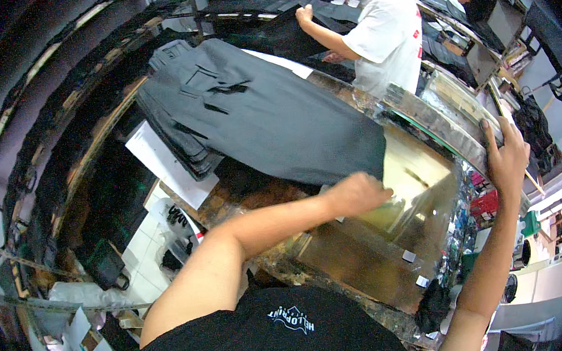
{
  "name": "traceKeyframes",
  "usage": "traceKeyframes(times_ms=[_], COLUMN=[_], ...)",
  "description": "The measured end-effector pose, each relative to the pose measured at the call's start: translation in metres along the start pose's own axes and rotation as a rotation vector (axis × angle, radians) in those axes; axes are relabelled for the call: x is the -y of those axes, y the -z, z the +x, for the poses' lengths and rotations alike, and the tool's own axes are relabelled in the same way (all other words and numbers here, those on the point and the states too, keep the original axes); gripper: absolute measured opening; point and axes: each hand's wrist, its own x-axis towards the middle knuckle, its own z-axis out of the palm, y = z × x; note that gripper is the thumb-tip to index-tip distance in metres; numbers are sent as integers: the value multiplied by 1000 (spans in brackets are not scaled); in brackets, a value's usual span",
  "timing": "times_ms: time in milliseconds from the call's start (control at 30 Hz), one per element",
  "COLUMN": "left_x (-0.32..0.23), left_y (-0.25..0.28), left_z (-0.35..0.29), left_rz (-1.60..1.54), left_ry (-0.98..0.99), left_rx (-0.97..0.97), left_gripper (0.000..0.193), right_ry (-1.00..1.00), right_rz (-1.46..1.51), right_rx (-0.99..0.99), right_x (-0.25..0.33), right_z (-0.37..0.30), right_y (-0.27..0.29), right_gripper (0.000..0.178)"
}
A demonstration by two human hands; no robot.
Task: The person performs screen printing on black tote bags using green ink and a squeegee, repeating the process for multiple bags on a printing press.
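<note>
Two hands showed: left hand (360, 193) curled, blurred, grip indeterminate, near the edge of a dark garment (282, 118) that lay over the worktop (353, 256); right hand (507, 153) against a rigid-looking frame (428, 121), closure unclear. Garment judged light, limp; best lifted by edge corners. Frame seemed to block rightward; co-worker (386, 37) stood beyond.

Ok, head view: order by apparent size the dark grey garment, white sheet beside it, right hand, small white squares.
1. Dark grey garment
2. White sheet
3. Right hand
4. Small white squares: too alike to rank
</note>
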Motion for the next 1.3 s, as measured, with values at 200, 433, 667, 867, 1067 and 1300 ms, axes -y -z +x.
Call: traceKeyframes(times_ms=[200,433,667,867,1067,1300], left_x=[-92,-69,-56,-97,-122,-130], left_y=[-116,-91,-68,-95,-111,-105], left_z=[47,-6,-13,16,28,23], left_rz=[-272,-352,-191,-221,-255,-254], left_ry=[22,77,183,46,43,68], left_rx=[220,82,360,319,262,223], left_gripper=[61,87,101,107,108,109], right_ry=[19,70,-75,-46,-47,-81], right_rz=[-17,3,72,68,27,75], right_rx=[-41,-60,305,302,303,289], right_x=[-2,-7,8,-4,-9,-2], right_z=[3,0,32,31,26,30], right_y=[-4,-9,25,13,7,8], right_gripper=[55,60,65,65,65,64])
